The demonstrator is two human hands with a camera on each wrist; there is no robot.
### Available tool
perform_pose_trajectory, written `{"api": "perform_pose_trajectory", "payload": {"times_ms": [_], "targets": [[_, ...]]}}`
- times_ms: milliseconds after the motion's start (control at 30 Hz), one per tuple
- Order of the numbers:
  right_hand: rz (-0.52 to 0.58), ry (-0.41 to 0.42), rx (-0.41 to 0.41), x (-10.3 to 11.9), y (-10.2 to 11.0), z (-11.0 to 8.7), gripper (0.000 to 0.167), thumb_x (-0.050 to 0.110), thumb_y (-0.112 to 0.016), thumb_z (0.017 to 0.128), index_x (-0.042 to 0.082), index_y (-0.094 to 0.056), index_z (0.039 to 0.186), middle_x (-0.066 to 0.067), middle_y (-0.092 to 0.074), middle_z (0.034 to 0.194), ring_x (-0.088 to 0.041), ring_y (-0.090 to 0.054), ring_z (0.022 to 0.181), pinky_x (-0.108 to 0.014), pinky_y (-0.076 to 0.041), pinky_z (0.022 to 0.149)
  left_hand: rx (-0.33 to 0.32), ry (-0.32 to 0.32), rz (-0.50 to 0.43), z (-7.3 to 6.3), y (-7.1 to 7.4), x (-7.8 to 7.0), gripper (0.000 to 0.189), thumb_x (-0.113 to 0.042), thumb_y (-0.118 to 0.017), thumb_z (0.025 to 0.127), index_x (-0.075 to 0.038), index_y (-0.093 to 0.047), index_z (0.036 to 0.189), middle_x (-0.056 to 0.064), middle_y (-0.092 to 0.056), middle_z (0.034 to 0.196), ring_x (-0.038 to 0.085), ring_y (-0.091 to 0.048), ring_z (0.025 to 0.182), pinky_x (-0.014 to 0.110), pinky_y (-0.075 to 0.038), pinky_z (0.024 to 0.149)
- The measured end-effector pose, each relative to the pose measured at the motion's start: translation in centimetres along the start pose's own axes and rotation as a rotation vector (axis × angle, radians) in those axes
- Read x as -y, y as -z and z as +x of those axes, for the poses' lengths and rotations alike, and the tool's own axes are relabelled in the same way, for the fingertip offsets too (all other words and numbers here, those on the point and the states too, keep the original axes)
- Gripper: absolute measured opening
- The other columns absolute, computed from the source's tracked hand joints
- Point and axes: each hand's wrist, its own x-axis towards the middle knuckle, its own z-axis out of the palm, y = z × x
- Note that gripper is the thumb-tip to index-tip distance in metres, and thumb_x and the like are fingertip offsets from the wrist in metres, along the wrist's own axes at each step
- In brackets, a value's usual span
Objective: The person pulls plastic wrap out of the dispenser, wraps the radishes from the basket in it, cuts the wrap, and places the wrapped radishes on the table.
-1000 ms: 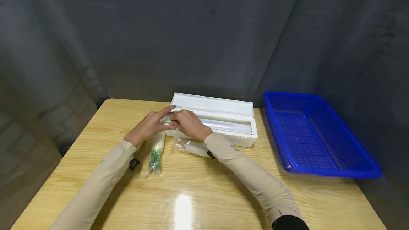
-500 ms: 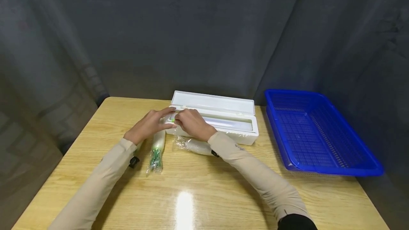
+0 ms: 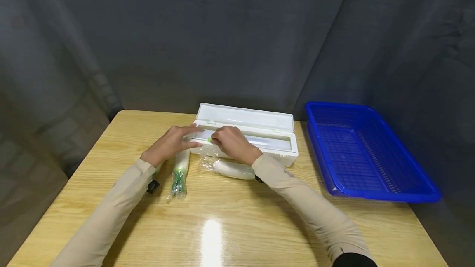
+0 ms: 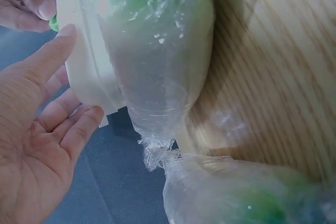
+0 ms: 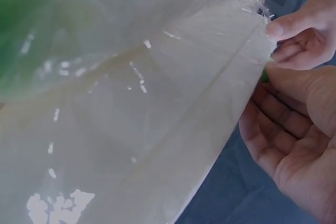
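Observation:
A white cling film dispenser lies lengthwise near the table's back edge, its lid swung up behind and a film roll inside. My left hand grips its left end, thumb on one edge and fingers on the opposite one. With my right hand I pinch the small green slide cutter on the dispenser, a short way right of the left fingertips. Clear film shows close up in both wrist views. In front lies a film-wrapped white vegetable; another with green tops lies to its left.
To the right, a blue plastic basket stands on the wooden table. Something green shows partly under my left wrist. Dark grey curtains hang behind the table.
My right hand has moved right along the dispenser, and the green slide cutter has moved with it. My left hand stays on the dispenser's left end.

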Motion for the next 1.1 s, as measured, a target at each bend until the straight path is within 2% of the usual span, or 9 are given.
{"api": "perform_pose_trajectory", "payload": {"times_ms": [33, 100, 133, 267, 433, 667, 767, 867, 1100], "targets": [[-0.001, -0.003, 0.004, -0.1, 0.0, -0.1, 0.032, 0.003, -0.069, 0.1, 0.011, -0.063, 0.07, 0.001, -0.056, 0.066, -0.009, -0.04, 0.063, -0.027, -0.04, 0.06, 0.002, 0.003, -0.007, 0.1, -0.1, 0.0, 0.048, -0.02, -0.079, 0.095, -0.006, -0.067, 0.139, 0.025, -0.074, 0.111, 0.033, -0.071, 0.117, 0.043, -0.054, 0.094], [0.002, -0.005, 0.006, -0.2, 0.1, -0.4, 0.03, 0.003, -0.069, 0.101, 0.011, -0.065, 0.072, 0.0, -0.06, 0.068, -0.009, -0.042, 0.063, -0.028, -0.041, 0.061, 0.001, 0.002, -0.02, 0.2, -0.2, -0.1, 0.046, -0.019, -0.079, 0.095, -0.006, -0.068, 0.137, 0.021, -0.076, 0.105, 0.037, -0.051, 0.142, 0.044, -0.054, 0.098], [0.0, -0.006, 0.008, -0.3, 0.1, -0.5, 0.028, 0.004, -0.068, 0.101, 0.011, -0.066, 0.073, 0.0, -0.062, 0.069, -0.009, -0.043, 0.063, -0.028, -0.042, 0.062, 0.005, 0.003, -0.025, 0.2, -0.3, -0.1, 0.045, -0.019, -0.079, 0.095, -0.006, -0.069, 0.137, 0.019, -0.076, 0.099, 0.037, -0.05, 0.143, 0.045, -0.054, 0.098], [-0.002, -0.015, 0.008, -0.5, 0.3, -1.2, 0.025, 0.005, -0.068, 0.101, 0.009, -0.069, 0.077, -0.001, -0.067, 0.074, -0.011, -0.049, 0.064, -0.03, -0.046, 0.064, 0.005, -0.006, -0.021, 0.2, -0.5, -0.3, 0.043, -0.018, -0.079, 0.095, -0.004, -0.07, 0.134, 0.019, -0.072, 0.128, 0.038, -0.05, 0.142, 0.049, -0.053, 0.105], [-0.018, 0.008, -0.018, -1.0, 0.5, -2.4, 0.022, 0.006, -0.067, 0.102, 0.007, -0.073, 0.081, -0.002, -0.069, 0.076, -0.014, -0.059, 0.067, -0.032, -0.055, 0.069, 0.011, 0.007, -0.014, 0.1, -0.5, -0.4, 0.042, -0.018, -0.08, 0.094, -0.004, -0.071, 0.133, 0.019, -0.064, 0.141, 0.037, -0.05, 0.143, 0.051, -0.048, 0.112], [0.03, 0.02, -0.042, -1.8, 1.0, -4.1, 0.02, 0.002, -0.068, 0.101, 0.004, -0.07, 0.081, -0.004, -0.065, 0.072, -0.015, -0.059, 0.065, -0.032, -0.054, 0.067, 0.012, 0.004, 0.003, 0.2, -0.5, -0.5, 0.044, -0.018, -0.079, 0.095, -0.001, -0.069, 0.134, 0.022, -0.059, 0.144, 0.039, -0.048, 0.144, 0.051, -0.044, 0.114], [0.018, 0.025, -0.057, -2.0, 1.1, -4.7, 0.019, 0.001, -0.069, 0.1, 0.004, -0.071, 0.082, -0.005, -0.066, 0.073, -0.015, -0.061, 0.065, -0.032, -0.054, 0.066, 0.018, 0.001, 0.016, 0.2, -0.6, -0.6, 0.045, -0.017, -0.079, 0.095, 0.0, -0.068, 0.135, 0.022, -0.059, 0.145, 0.039, -0.048, 0.144, 0.05, -0.044, 0.114], [0.008, 0.021, -0.053, -2.2, 1.2, -5.3, 0.019, 0.002, -0.068, 0.101, 0.005, -0.071, 0.083, -0.005, -0.067, 0.075, -0.016, -0.062, 0.066, -0.032, -0.054, 0.066, 0.02, -0.01, 0.06, 0.0, -0.9, -0.8, 0.046, -0.02, -0.077, 0.097, 0.0, -0.067, 0.137, 0.021, -0.058, 0.147, 0.039, -0.048, 0.144, 0.05, -0.044, 0.114], [0.05, -0.049, -0.006, -2.7, 2.3, -6.8, 0.015, 0.003, -0.068, 0.101, 0.005, -0.072, 0.087, -0.002, -0.064, 0.076, -0.013, -0.058, 0.068, -0.029, -0.052, 0.066, -0.005, -0.041, 0.187, -0.5, -0.9, -1.5, 0.047, -0.022, -0.073, 0.1, 0.001, -0.064, 0.14, 0.023, -0.059, 0.146, 0.041, -0.05, 0.143, 0.057, -0.042, 0.115]]}}
